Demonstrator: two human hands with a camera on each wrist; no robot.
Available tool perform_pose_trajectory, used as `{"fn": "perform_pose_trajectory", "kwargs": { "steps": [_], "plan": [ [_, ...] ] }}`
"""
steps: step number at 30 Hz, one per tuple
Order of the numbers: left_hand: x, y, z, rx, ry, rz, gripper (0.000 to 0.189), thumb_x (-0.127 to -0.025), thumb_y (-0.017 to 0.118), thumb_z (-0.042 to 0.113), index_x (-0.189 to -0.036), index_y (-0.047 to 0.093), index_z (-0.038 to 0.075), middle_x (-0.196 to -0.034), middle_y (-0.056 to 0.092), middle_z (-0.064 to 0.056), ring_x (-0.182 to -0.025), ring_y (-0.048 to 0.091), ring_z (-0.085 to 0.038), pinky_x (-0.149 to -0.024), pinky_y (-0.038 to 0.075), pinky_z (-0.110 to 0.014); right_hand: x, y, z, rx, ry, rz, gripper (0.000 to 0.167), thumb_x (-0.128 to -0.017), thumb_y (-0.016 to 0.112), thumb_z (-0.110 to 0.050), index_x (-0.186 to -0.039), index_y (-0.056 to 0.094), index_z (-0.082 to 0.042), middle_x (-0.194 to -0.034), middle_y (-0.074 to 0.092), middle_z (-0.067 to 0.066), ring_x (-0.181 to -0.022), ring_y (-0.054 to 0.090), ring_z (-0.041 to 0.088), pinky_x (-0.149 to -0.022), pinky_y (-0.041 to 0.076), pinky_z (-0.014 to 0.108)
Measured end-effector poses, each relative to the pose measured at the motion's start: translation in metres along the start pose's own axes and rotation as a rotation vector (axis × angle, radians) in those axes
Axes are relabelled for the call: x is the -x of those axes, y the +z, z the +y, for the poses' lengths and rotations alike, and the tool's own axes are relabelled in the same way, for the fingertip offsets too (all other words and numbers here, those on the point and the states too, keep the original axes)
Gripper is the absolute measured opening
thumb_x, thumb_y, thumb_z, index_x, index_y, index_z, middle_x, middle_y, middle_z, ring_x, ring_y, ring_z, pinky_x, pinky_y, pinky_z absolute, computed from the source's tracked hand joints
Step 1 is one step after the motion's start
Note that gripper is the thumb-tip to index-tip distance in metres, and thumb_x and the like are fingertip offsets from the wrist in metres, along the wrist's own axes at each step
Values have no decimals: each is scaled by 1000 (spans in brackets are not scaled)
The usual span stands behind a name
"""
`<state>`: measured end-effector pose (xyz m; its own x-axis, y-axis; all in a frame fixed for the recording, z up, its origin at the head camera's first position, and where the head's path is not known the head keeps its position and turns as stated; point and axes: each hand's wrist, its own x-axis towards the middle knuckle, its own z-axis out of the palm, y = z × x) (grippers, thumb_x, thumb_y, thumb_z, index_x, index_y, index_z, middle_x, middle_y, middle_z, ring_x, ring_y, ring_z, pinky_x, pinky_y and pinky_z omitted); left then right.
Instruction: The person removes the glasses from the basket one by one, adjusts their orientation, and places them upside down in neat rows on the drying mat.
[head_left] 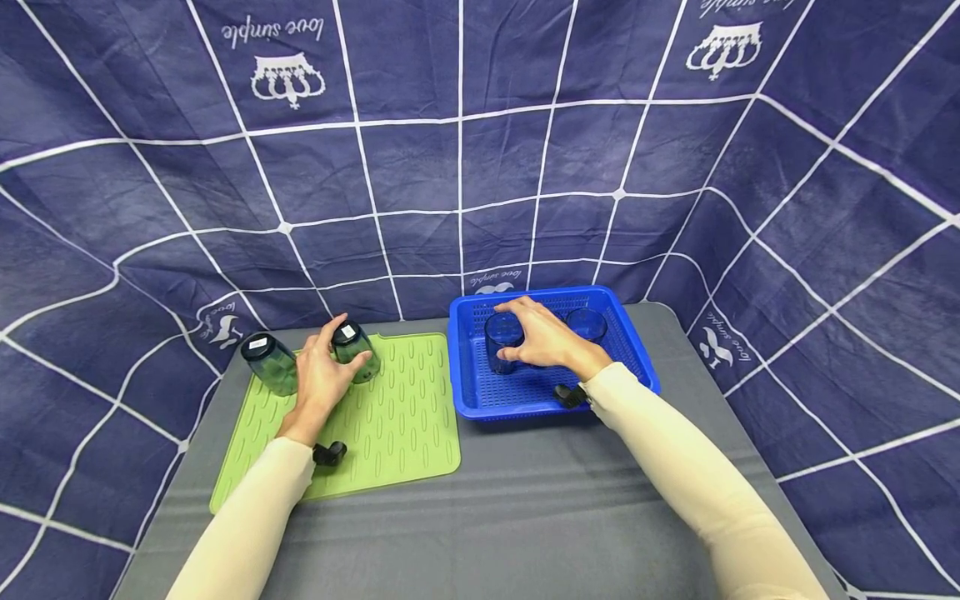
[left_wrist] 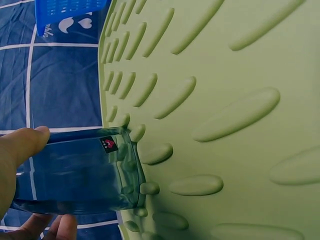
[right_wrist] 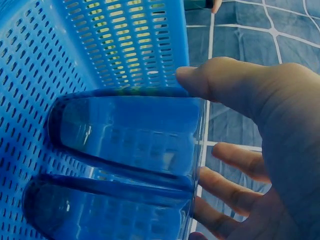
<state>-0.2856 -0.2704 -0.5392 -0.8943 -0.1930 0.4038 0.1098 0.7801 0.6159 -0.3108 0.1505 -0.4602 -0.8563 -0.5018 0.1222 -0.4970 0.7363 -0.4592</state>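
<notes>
On the green mat point(head_left: 401, 417), a blue-tinted glass point(head_left: 365, 367) stands upside down, its stickered base up. My left hand point(head_left: 324, 371) curves round its upper part. In the left wrist view the thumb lies against one side of this glass point(left_wrist: 80, 170), with fingers along the other. Another upturned glass point(head_left: 273, 371) stands left of that hand. My right hand point(head_left: 543, 333) is over the blue basket point(head_left: 468, 392), fingers spread about the top of a blue glass point(head_left: 501, 354). The right wrist view shows its thumb and fingertips right at the rim of this glass point(right_wrist: 125, 135).
A second glass point(head_left: 587, 325) stands in the basket, to the right of the first. The basket sits beside the mat on a grey tabletop point(head_left: 517, 517). Dark blue checked cloth point(head_left: 420, 167) hangs behind and at both sides.
</notes>
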Motion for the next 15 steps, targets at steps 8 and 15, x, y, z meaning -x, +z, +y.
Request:
{"fn": "perform_pose_trajectory", "kwargs": {
  "steps": [8,15],
  "plan": [
    [1,-1,-1,15,11,-2,85,-90,101,20,-166,62,21,-110,64,-27,-103,64,-49,-104,48,-72,-4,2,-1,32,11,-25,85,-95,96,-31,-168,59,-6,-169,61,22,-161,56,46,-139,43,61],
    [1,-3,1,21,17,6,85,-90,101,20,-166,63,20,-107,65,-28,-103,64,-52,-108,48,-75,-6,4,-2,53,24,-32,86,-95,97,-31,-168,59,-7,-169,61,21,-160,56,47,-139,42,62]
  ]
}}
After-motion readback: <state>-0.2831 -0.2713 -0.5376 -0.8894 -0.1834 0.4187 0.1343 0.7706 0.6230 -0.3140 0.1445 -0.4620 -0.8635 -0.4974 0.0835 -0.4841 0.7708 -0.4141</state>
